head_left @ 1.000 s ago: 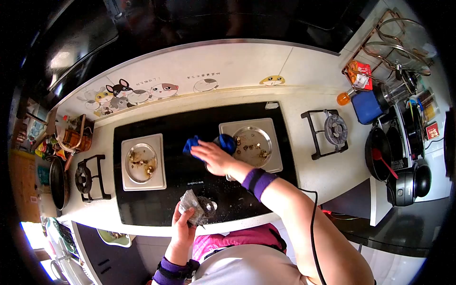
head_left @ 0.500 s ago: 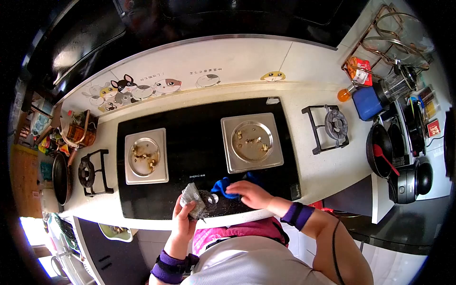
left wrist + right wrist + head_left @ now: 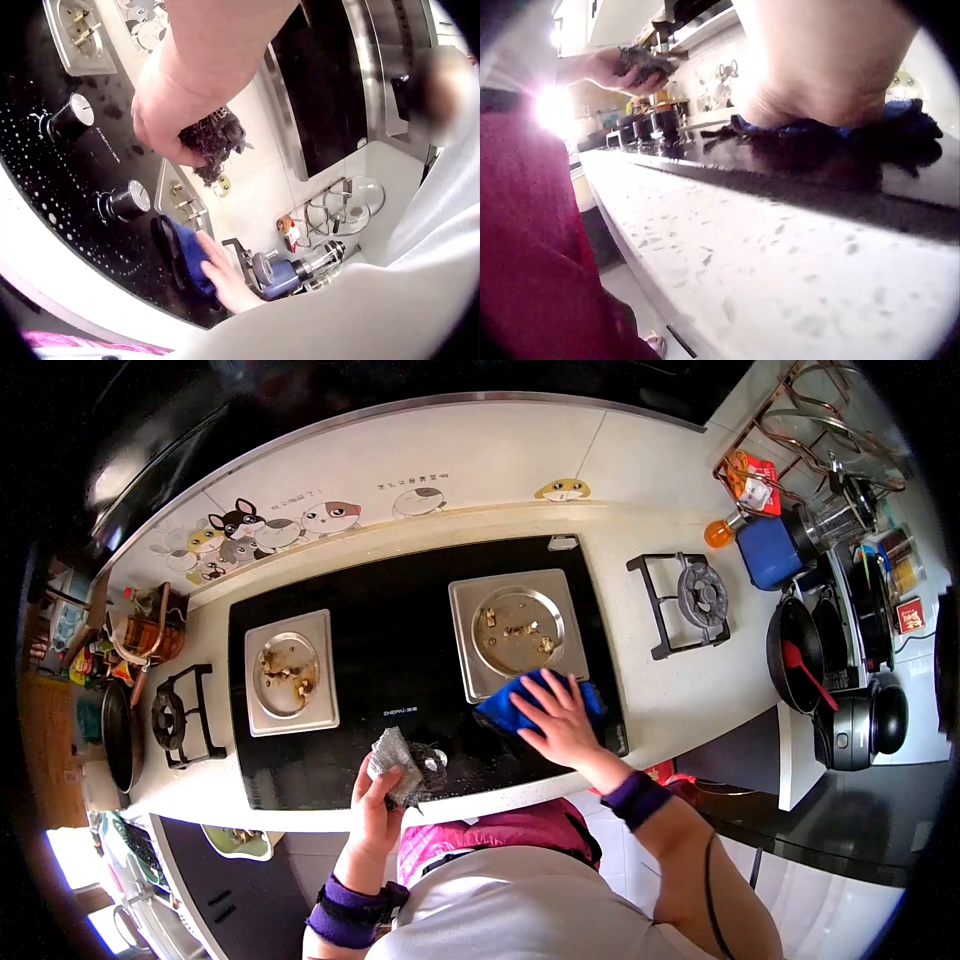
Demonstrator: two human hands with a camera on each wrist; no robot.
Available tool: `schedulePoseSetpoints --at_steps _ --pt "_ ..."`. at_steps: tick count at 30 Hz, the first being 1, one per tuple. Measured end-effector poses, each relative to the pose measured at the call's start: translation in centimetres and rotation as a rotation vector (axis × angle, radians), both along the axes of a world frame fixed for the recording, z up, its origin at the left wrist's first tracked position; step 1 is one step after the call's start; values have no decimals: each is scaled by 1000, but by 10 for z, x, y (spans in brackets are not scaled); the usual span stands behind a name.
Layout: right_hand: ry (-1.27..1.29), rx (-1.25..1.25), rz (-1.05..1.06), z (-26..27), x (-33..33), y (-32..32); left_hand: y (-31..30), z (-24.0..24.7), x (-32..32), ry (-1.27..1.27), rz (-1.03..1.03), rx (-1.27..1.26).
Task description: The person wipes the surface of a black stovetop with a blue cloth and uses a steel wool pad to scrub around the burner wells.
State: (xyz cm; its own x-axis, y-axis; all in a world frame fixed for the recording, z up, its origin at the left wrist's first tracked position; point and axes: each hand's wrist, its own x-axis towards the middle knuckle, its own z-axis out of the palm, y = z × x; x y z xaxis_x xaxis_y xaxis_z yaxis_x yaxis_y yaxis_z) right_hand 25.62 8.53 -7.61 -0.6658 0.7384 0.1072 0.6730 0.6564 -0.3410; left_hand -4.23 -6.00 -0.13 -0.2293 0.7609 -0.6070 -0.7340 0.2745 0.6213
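On the black glass cooktop (image 3: 395, 630), my right hand (image 3: 562, 728) presses a blue cloth (image 3: 500, 712) with its fingers spread, just in front of the right burner tray (image 3: 465, 610). My left hand (image 3: 374, 815) grips a silvery mesh scrubber (image 3: 396, 755) above the front edge, near the control knobs. The left wrist view shows a dark, frayed clump (image 3: 214, 139) under the left hand's fingers. Both the right tray and the left burner tray (image 3: 256, 690) have brown bits and stains in their round wells. Two knobs (image 3: 73, 114) stand up from the glass.
Removed pan supports (image 3: 658, 610) stand on the counter (image 3: 610, 550) either side of the cooktop. At right are a black wok (image 3: 783, 650) with a red spoon and a blue-based blender (image 3: 770, 550). A frying pan (image 3: 120, 735) leans at far left.
The right hand came back from the middle of the cooktop to its front edge with the cloth, then moved right, spreading it below the right burner. The left hand keeps its hold on the scrubber.
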Motion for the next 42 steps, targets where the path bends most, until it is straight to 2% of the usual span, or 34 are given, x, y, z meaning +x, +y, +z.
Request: schedulePoseSetpoints --at_steps 3,6,8,11,14,20,26,30,31,34,35,37,39,42 --pt "24 39 44 -8 -37 1 2 2 4 2 -33 -2" --pt "33 84 110 -10 -36 4 5 -7 9 14 -45 -11" --pt "-26 80 44 -12 -19 16 6 -7 12 7 -74 1" --pt "35 157 -207 -14 21 37 11 1 18 15 -89 9" --pt "87 228 -405 -23 33 44 12 1 23 30 -95 -11" --pt "90 181 -281 -20 -45 7 8 -2 28 3 -103 0" --pt "81 325 -354 -30 -112 47 8 2 30 38 -107 10" --pt "5 291 -400 -31 -125 67 8 4 31 -6 -117 34" --pt "-3 283 -400 -30 -125 68 7 2 31 -8 -112 30" --pt "59 326 -200 -25 -91 59 5 -3 28 -3 -98 36" --pt "162 374 -148 -25 -76 54 6 1 28 1 -89 45" --pt "80 286 -108 -14 -43 45 5 6 24 -9 -84 74" --pt "29 327 -118 -6 -14 46 1 8 17 -6 -63 87" --pt "-4 360 -161 -8 -12 51 -3 12 9 7 -35 100"
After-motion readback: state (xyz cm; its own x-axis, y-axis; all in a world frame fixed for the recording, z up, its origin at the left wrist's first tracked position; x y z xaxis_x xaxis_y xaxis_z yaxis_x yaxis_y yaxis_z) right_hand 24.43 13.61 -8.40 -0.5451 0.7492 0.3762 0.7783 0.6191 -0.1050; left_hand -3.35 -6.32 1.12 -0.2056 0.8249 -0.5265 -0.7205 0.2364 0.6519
